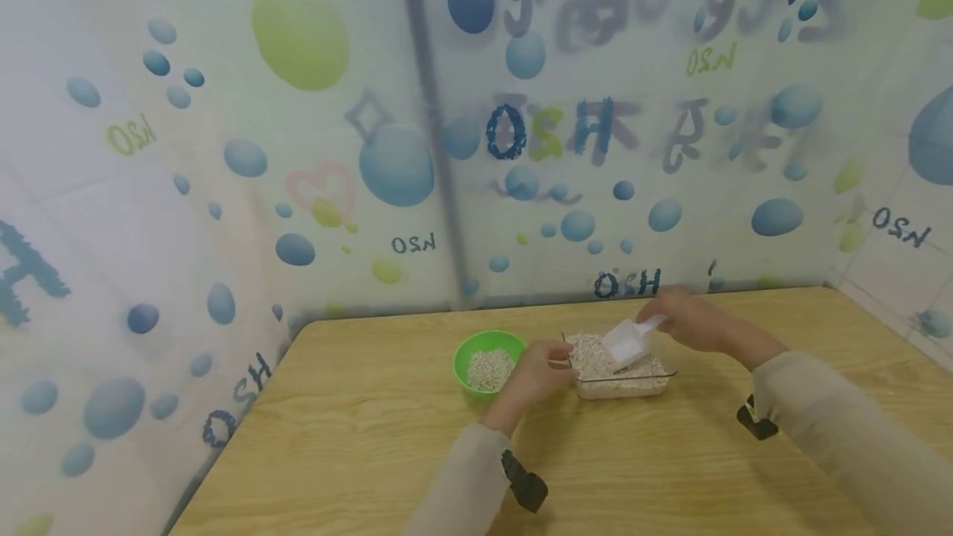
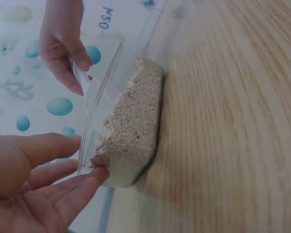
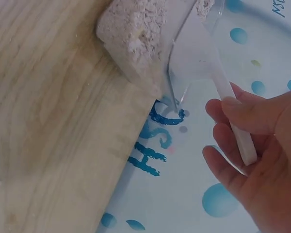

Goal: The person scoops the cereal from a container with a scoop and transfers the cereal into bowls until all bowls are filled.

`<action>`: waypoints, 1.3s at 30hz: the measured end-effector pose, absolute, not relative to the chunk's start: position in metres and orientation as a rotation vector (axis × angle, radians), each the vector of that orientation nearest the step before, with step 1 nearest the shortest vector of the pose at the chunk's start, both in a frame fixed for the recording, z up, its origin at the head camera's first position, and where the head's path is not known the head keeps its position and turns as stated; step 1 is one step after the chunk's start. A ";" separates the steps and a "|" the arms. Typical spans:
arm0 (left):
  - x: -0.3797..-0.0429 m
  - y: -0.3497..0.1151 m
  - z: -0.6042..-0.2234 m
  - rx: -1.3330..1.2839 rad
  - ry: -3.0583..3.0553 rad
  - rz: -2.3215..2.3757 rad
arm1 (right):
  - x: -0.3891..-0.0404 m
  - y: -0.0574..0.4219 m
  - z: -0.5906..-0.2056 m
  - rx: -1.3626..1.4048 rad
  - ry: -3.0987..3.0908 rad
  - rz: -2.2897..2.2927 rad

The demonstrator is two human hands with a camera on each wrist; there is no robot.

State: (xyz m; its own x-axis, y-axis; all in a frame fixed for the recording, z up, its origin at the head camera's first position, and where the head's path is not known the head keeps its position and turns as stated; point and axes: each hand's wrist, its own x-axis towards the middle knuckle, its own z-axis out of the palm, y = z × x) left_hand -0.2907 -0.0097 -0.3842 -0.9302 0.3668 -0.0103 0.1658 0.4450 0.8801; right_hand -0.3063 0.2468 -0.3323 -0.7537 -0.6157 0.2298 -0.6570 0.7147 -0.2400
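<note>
Bright-green bowl: the green bowl (image 1: pixel 487 341) sits farthest left on the wooden table (image 1: pixel 335 437), holding a heap of pale, oat-like flakes (image 1: pixel 490 370). It is just beside my left hand and well apart from my right.
My left hand: my left hand (image 1: pixel 538 375) stands between the bowl and the glass container, its thumb and fingers apart and fairly straight, fingertips touching the container's left end.
Clear glass container: the rectangular container (image 1: pixel 621 387) lies to the right of my left hand and the bowl, its long axis running left to right across the table. The same kind of flakes fill much of it.
White scoop: the scoop (image 1: pixel 627 342) is tilted, its blade within the container's mouth, a little right of the middle. It points down and left, towards me; its handle (image 3: pixel 243 141) rises to the far right. I cannot tell how deep the blade sits.
My right hand: my right hand (image 1: pixel 681 321), farthest right, grips that handle, thumb on top and fingers curled beneath. The bowl lies left of it, across the container's length.
</note>
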 end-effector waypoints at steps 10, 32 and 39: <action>-0.291 -0.010 -0.383 0.474 2.497 1.493 | -0.307 0.246 -0.357 0.977 -2.795 0.828; -0.291 -0.010 -0.387 0.458 2.453 1.565 | -0.301 0.244 -0.379 0.876 -2.753 0.936; -0.291 -0.011 -0.386 0.444 2.468 1.546 | -0.294 0.247 -0.377 0.838 -2.739 0.978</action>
